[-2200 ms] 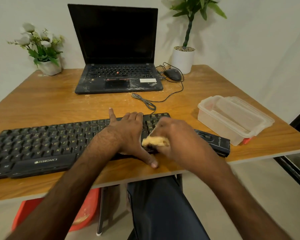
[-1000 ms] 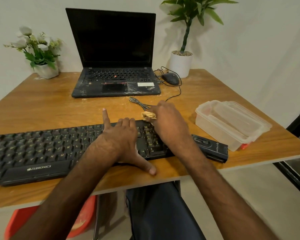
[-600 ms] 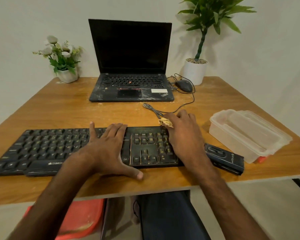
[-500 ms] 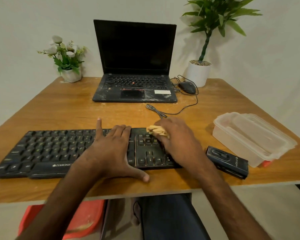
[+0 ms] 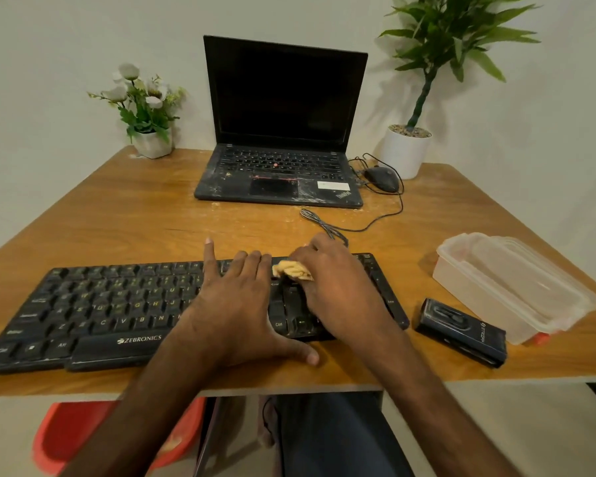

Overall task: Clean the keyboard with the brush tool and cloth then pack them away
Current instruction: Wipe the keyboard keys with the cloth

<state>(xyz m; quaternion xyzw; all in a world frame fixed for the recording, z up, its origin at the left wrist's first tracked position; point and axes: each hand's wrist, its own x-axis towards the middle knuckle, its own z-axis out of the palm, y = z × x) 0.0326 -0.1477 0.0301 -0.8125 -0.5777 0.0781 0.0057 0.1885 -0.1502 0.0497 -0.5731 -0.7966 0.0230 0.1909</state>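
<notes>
Fingers [image 5: 315, 251] of right hand [image 5: 338, 294] curled round the wadded cloth [image 5: 291, 270], pressing it onto the keyboard [image 5: 117, 304] toward its right end. Left hand [image 5: 234, 304] flat, fingers straight on keys just left of cloth, thumb on table [image 5: 152, 222]. Keyboard's long axis runs left-right, and most keys lie left of the cloth, so a leftward wipe likely meets the left hand. Black case [image 5: 461, 333] and clear container [image 5: 510, 280] sit right, nearer right hand. Laptop [image 5: 279, 132] well back.

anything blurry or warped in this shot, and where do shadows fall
Head view: wide-angle stretch splays the table sides; the right hand and cloth look slightly motion-soft; the tall plant throws a soft shadow on the wall to its left.
</notes>
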